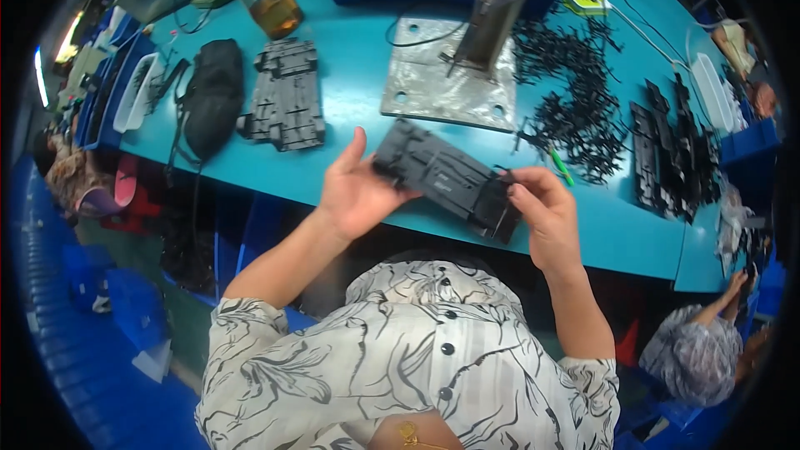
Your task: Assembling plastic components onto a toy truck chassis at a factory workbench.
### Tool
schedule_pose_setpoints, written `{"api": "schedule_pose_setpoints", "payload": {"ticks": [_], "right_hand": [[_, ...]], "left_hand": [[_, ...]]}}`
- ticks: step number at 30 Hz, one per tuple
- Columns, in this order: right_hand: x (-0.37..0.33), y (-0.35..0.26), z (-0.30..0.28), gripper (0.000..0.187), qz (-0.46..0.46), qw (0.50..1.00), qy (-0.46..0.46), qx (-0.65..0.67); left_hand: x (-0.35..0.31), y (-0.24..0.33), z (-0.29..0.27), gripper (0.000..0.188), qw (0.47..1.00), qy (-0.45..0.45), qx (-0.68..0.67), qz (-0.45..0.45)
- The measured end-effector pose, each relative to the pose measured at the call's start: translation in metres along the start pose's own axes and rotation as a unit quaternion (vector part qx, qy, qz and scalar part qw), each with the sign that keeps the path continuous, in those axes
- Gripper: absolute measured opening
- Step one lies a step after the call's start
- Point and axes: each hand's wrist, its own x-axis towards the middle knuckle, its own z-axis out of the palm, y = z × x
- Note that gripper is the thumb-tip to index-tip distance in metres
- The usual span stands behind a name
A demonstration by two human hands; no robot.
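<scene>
Tilted over the front edge of the table is a black plastic toy-car chassis [446,177]. My left hand [357,192] supports its left end, the fingers partly hidden beneath it and the thumb raised clear. At the chassis's right end, my right hand [543,207] pinches with thumb and forefinger. A thin dark piece [503,173] shows at those fingertips; its exact shape is too small to make out. Another black chassis [285,96] lies flat on the table to the left.
Behind the chassis stands a metal press [492,25] on a silvery base plate [417,83]. Small black plastic parts [575,108] lie heaped to its right, by a green pen-like tool [562,168]. Several chassis [675,150] lie far right; a black pouch [212,100] lies left.
</scene>
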Motion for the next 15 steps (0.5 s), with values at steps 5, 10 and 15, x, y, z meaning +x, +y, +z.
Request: {"api": "schedule_pose_setpoints", "payload": {"ticks": [5,10,15], "right_hand": [[-0.006,0.009,0.004,0.018,0.016,0.993,0.104,0.058],[-0.014,0.015,0.025,0.017,-0.026,0.995,0.088,0.048],[-0.023,-0.004,0.016,0.018,0.028,0.999,-0.016,0.009]], "left_hand": [[-0.005,-0.028,0.008,0.061,0.992,-0.091,0.068,0.05],[-0.008,-0.052,0.017,0.055,0.963,0.019,0.26,0.072],[0.001,-0.052,0.017,0.043,0.95,0.033,0.287,0.122]]}}
